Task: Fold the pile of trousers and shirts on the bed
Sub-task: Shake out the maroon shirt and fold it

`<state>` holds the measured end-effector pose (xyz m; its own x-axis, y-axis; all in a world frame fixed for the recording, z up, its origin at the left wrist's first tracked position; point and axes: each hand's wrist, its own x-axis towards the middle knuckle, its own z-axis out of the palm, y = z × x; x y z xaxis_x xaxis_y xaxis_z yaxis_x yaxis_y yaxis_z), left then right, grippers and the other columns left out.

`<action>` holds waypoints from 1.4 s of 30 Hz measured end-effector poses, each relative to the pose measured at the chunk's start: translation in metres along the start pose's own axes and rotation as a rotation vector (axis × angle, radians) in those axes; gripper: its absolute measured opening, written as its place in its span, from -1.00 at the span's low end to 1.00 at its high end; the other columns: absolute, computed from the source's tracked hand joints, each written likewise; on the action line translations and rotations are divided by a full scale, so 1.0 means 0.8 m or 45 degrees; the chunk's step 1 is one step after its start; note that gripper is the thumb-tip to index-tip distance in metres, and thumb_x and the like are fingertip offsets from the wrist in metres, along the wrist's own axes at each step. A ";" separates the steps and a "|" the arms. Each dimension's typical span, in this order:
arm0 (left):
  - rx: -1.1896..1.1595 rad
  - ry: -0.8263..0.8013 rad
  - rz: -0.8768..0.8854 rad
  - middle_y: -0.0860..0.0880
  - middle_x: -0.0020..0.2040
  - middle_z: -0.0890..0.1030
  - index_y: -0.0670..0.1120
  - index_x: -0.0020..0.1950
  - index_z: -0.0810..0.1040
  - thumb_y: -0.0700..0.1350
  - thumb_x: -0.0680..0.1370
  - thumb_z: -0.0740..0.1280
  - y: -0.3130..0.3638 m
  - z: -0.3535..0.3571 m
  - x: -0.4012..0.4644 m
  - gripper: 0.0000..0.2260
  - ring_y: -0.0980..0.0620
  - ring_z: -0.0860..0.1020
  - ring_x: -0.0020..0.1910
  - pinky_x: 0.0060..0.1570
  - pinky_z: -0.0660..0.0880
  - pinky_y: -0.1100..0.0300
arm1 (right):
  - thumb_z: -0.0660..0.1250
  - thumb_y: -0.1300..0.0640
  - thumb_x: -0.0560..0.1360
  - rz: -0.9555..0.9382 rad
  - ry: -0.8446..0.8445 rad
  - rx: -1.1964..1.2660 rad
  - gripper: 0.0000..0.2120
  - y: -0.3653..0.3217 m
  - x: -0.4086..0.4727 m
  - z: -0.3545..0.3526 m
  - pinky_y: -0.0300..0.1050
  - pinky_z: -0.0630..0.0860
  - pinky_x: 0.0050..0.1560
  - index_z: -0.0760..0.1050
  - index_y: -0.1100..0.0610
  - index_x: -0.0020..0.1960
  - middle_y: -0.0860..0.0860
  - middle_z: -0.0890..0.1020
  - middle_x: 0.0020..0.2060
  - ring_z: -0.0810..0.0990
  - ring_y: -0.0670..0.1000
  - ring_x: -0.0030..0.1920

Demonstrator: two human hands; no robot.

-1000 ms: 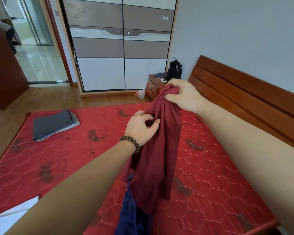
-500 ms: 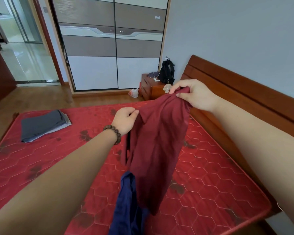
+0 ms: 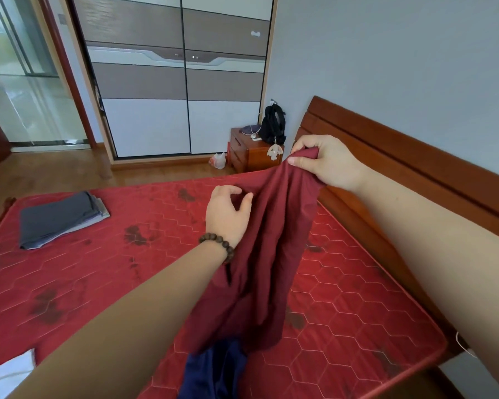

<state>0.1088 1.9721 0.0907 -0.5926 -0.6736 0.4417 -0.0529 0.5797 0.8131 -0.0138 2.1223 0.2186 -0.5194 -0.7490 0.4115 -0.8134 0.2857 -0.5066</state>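
I hold a maroon garment point(image 3: 271, 254) up over the red mattress point(image 3: 98, 269). My right hand point(image 3: 326, 162) grips its top edge in a bunch near the headboard. Lower and to the left, my left hand point(image 3: 226, 214), with a bead bracelet on the wrist, has its curled fingers and thumb pinching the garment's left edge. The cloth hangs in long folds down to a dark blue garment point(image 3: 213, 372) lying at the bed's near edge. A folded stack of grey clothes point(image 3: 58, 217) sits at the far left of the bed.
A wooden headboard point(image 3: 415, 156) runs along the right side. Beyond the bed stand a wooden nightstand point(image 3: 251, 156) with a black backpack point(image 3: 272, 128) on it and a sliding-door wardrobe point(image 3: 170, 82). Something white point(image 3: 3, 375) lies at the bottom left corner.
My hands have moved apart, spreading the maroon garment's top; the right hand has gone right toward the headboard and the left hand holds the left edge lower down.
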 end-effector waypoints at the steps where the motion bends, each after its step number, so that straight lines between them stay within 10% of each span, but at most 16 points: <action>1: -0.029 0.089 0.013 0.00 0.02 0.54 -0.12 0.02 0.56 -0.02 0.50 0.40 0.007 0.006 -0.010 -0.80 0.04 0.53 -0.03 0.02 0.37 0.30 | 0.42 0.19 0.49 -0.001 0.000 -0.015 -0.87 0.000 -0.001 0.000 -0.19 0.44 -0.02 0.60 0.27 -0.07 0.08 0.64 -0.15 0.55 -0.01 -0.13; 11: 0.080 -0.009 0.228 -0.04 0.05 0.55 -0.16 0.05 0.58 -0.01 0.48 0.41 0.037 0.068 -0.072 -0.74 -0.04 0.55 0.02 0.15 0.43 0.05 | 0.43 0.19 0.48 0.014 -0.017 -0.002 -0.86 -0.005 -0.017 -0.003 -0.18 0.42 -0.10 0.59 0.29 -0.10 0.15 0.63 -0.20 0.53 0.03 -0.18; 17: 0.243 -0.128 0.242 -0.10 0.04 0.62 -0.21 0.03 0.64 -0.10 0.53 0.33 0.036 0.081 -0.055 -0.79 -0.09 0.59 0.00 0.13 0.45 0.02 | 0.41 0.29 0.48 0.059 -0.020 0.126 -0.93 0.002 -0.029 -0.023 -0.53 0.32 -0.12 0.56 0.31 -0.09 -0.16 0.55 -0.24 0.51 -0.37 -0.25; 30: 0.082 -0.391 0.370 0.15 -0.37 0.47 0.01 -0.39 0.42 -0.03 0.39 0.52 0.007 0.009 0.039 -0.70 0.22 0.42 -0.35 -0.25 0.30 0.30 | 0.52 0.18 0.38 0.209 -0.272 -0.339 -0.77 0.065 -0.058 -0.060 -0.30 0.35 -0.22 0.49 0.01 -0.31 -0.14 0.55 -0.36 0.48 -0.25 -0.35; 36: 0.027 -0.241 0.661 0.16 -0.37 0.48 0.04 -0.34 0.46 0.05 0.45 0.44 0.008 -0.027 0.050 -0.76 0.22 0.47 -0.31 -0.24 0.34 0.40 | 0.50 0.23 0.39 0.032 0.285 -0.109 -0.82 0.049 -0.053 -0.041 -0.26 0.44 -0.18 0.50 0.13 -0.15 0.00 0.60 -0.22 0.53 -0.07 -0.24; 39: 0.419 -0.744 0.423 0.06 -0.23 0.55 -0.08 -0.17 0.61 -0.02 0.49 0.43 -0.032 -0.029 0.036 -0.86 0.01 0.56 -0.13 -0.11 0.38 0.23 | 0.49 0.26 0.40 0.173 -0.130 -0.296 -0.66 0.054 -0.061 0.001 -0.13 0.45 0.09 0.46 0.15 0.11 0.06 0.59 0.01 0.56 0.04 0.02; 42: 0.314 -0.517 0.442 0.12 -0.24 0.52 -0.07 -0.17 0.58 -0.10 0.46 0.46 -0.050 -0.039 0.041 -0.91 0.19 0.49 -0.22 -0.15 0.29 0.41 | 0.47 0.28 0.42 0.179 -0.071 -0.271 -0.75 0.058 -0.054 0.022 -0.21 0.43 0.11 0.56 0.12 0.07 0.00 0.62 -0.01 0.56 -0.03 0.01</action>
<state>0.1166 1.9121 0.0847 -0.8666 -0.2241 0.4459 0.0425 0.8572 0.5132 -0.0244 2.1571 0.1644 -0.6208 -0.7230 0.3031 -0.7742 0.5044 -0.3825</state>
